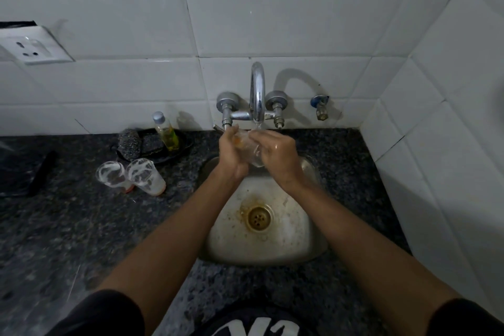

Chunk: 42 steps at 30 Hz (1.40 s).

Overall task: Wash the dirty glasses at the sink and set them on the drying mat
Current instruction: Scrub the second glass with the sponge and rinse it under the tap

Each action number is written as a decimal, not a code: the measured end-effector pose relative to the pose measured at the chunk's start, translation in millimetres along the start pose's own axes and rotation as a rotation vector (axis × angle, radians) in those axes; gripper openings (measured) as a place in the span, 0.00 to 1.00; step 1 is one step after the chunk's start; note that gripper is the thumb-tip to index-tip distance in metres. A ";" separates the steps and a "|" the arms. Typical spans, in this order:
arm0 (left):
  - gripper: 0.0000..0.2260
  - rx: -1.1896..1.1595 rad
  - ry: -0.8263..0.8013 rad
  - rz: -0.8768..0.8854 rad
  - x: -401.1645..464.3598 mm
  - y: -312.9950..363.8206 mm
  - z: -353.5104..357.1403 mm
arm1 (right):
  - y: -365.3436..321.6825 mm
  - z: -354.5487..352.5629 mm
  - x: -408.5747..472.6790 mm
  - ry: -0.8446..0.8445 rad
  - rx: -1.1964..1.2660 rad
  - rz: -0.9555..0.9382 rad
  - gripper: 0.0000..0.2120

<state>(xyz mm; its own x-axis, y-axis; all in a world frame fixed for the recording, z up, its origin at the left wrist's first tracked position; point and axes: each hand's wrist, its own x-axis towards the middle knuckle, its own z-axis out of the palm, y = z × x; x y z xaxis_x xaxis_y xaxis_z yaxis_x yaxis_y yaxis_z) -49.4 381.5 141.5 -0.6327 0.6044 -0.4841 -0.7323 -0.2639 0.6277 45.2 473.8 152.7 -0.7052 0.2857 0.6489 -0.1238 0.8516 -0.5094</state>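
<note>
Dirty glasses [131, 176]: we see two upright on the counter [68, 226], left of the sink [286, 240].
Left hand [231, 150]: our fingers wrap the clear glass [251, 148].
Right hand [275, 150]: fingers curled on that glass under the running tap [257, 90].

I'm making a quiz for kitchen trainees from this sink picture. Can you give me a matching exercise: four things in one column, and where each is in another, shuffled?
Things:
1. glass
2. two dirty glasses
3. soap bottle
4. drain

Places:
A. upright in the dark tray by the wall
B. on the counter left of the sink
C. at the bottom of the sink
D. held in both hands under the running tap

Pairs: 1-D, 2-B, 3-A, 4-C
</note>
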 end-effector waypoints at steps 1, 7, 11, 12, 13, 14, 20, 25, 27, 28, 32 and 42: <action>0.20 0.023 -0.018 -0.034 0.1 1.2 1.3 | 2.3 -2.1 -0.4 -0.045 -0.031 -0.095 0.14; 0.23 -0.030 -0.028 0.012 -0.6 1.1 3.0 | -1.9 -4.4 0.3 -0.054 -0.043 -0.128 0.13; 0.25 -0.125 -0.146 -0.022 0.4 3.3 1.3 | -6.9 -8.4 9.8 0.010 -0.023 -0.064 0.13; 0.26 -0.075 -0.175 -0.038 -0.1 6.0 3.2 | -5.3 -10.6 9.6 -0.024 -0.075 -0.171 0.14; 0.26 -0.053 -0.199 -0.065 -0.5 7.7 5.6 | -2.9 -13.6 9.7 -0.057 -0.109 -0.267 0.14; 0.25 -0.005 -0.181 -0.060 -0.3 9.6 7.0 | 0.3 -14.7 9.5 -0.078 -0.128 -0.314 0.15; 0.24 -0.058 -0.101 0.015 9.2 6.8 -0.2 | -3.5 -6.3 11.5 0.039 0.016 0.114 0.11; 0.20 0.053 -0.132 -0.039 18.9 7.7 -0.6 | 1.4 -14.0 9.5 -0.099 -0.124 -0.273 0.11; 0.17 0.063 -0.073 -0.014 21.8 8.6 -2.4 | -0.2 -11.1 8.2 -0.057 -0.067 -0.114 0.11; 0.17 0.062 -0.073 0.005 22.6 7.8 -4.2 | -2.0 -9.9 10.1 -0.012 -0.034 0.008 0.11; 0.22 -0.010 -0.157 -0.045 13.3 4.0 -1.0 | 0.7 -12.5 17.2 -0.033 -0.031 0.038 0.10; 0.22 -0.004 -0.153 -0.019 19.4 8.7 -2.5 | 2.1 -12.7 16.9 -0.041 -0.030 0.038 0.11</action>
<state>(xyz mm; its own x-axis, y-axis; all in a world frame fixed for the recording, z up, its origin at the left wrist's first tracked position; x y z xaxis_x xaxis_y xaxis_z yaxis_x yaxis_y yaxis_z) -68.7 389.1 136.0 -0.5735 0.7166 -0.3970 -0.7450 -0.2547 0.6166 41.9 485.9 169.8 -0.7369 0.3001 0.6057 -0.0764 0.8534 -0.5157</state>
